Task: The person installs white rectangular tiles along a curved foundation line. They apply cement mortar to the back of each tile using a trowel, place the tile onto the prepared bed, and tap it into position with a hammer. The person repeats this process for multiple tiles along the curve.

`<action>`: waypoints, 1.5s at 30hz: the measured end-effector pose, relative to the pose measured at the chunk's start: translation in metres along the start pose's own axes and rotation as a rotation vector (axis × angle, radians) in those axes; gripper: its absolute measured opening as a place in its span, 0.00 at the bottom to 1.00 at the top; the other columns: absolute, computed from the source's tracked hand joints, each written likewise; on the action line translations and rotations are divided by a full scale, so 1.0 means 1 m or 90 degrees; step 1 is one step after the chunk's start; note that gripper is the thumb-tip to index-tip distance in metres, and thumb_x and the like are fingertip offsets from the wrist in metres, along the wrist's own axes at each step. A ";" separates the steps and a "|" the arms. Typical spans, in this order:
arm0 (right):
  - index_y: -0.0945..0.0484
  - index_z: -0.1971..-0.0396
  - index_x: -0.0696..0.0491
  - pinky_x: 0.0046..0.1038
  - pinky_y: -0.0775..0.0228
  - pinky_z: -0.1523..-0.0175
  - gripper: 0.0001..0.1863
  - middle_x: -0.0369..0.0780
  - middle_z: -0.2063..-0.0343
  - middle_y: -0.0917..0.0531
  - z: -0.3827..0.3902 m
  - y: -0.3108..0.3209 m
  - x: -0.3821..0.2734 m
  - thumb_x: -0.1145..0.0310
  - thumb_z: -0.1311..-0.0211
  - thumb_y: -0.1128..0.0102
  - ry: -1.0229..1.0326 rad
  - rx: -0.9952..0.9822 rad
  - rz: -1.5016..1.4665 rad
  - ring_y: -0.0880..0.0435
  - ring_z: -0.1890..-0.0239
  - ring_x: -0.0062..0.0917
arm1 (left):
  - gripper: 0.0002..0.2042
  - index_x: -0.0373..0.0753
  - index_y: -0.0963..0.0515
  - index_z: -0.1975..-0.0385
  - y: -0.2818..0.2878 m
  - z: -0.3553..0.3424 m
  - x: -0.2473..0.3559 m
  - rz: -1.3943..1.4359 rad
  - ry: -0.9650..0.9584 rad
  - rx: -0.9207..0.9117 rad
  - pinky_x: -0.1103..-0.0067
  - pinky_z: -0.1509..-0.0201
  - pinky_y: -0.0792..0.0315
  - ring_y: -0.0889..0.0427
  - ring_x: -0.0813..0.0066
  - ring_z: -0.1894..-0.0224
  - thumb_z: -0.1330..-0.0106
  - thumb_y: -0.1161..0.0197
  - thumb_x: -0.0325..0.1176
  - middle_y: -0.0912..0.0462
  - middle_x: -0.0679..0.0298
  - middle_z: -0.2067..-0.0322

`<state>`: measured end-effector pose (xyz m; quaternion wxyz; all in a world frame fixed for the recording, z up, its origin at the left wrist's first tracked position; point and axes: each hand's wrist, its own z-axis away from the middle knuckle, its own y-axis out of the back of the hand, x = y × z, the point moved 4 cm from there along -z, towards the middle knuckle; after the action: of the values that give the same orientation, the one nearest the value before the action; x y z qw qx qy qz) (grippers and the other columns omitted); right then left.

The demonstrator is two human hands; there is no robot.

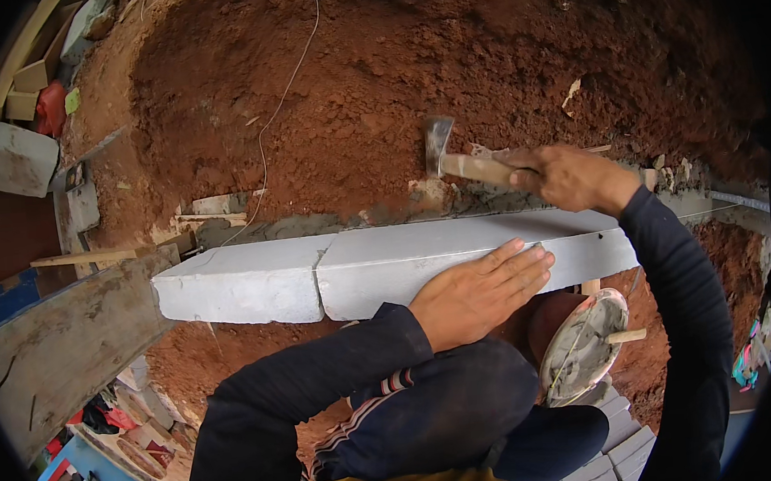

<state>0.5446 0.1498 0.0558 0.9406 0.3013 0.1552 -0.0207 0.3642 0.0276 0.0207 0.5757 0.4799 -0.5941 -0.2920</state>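
Two pale lightweight concrete blocks lie end to end in a row across the middle, a shorter block at left and a longer block at right, with a narrow joint between them. My left hand rests flat on the near face of the longer one, fingers stretched out. In my right hand is a hammer, gripped by its wooden handle just beyond the blocks' far edge. Its flared metal head is raised at the far end of the handle. Fingers wrap round the handle's end.
A bucket of grey mortar with a wooden handle sticking out stands close by my knee. A thin string crosses the red soil bank behind the row. At left stands a concrete-smeared beam; grey blocks lie at lower right.
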 end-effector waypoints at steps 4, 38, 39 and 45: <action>0.31 0.22 0.39 0.34 0.17 0.50 0.28 0.51 0.58 0.10 -0.041 -0.019 -0.003 0.47 0.15 0.58 -0.122 -0.218 0.011 0.12 0.65 0.41 | 0.30 0.34 0.35 0.23 -0.001 0.000 -0.002 0.022 -0.001 0.036 0.61 0.10 0.57 0.44 0.64 0.16 0.23 0.53 0.39 0.39 0.55 0.19; 0.25 0.25 0.43 0.37 0.17 0.56 0.33 0.47 0.59 0.09 -0.007 -0.013 0.010 0.41 0.22 0.44 -0.124 -0.162 -0.021 0.09 0.66 0.33 | 0.31 0.34 0.35 0.23 0.007 0.002 -0.002 0.014 0.007 0.029 0.60 0.11 0.56 0.43 0.64 0.16 0.26 0.51 0.37 0.38 0.55 0.19; 0.25 0.26 0.42 0.40 0.17 0.51 0.33 0.49 0.55 0.09 -0.006 -0.008 0.013 0.40 0.22 0.44 -0.088 -0.115 0.007 0.08 0.62 0.35 | 0.31 0.34 0.35 0.23 0.008 0.002 -0.001 0.023 0.004 0.014 0.60 0.11 0.56 0.43 0.64 0.16 0.26 0.51 0.36 0.38 0.55 0.19; 0.19 0.35 0.49 0.27 0.26 0.74 0.24 0.34 0.78 0.20 0.085 0.039 0.086 0.51 0.17 0.48 -0.137 0.121 -0.036 0.19 0.79 0.22 | 0.32 0.39 0.36 0.21 0.016 -0.008 0.001 0.003 0.005 -0.036 0.60 0.12 0.52 0.42 0.65 0.17 0.27 0.49 0.34 0.37 0.60 0.19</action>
<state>0.6554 0.1378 0.1165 0.9181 0.3804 0.0595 -0.0940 0.3679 0.0346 0.0371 0.5922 0.4630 -0.5843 -0.3058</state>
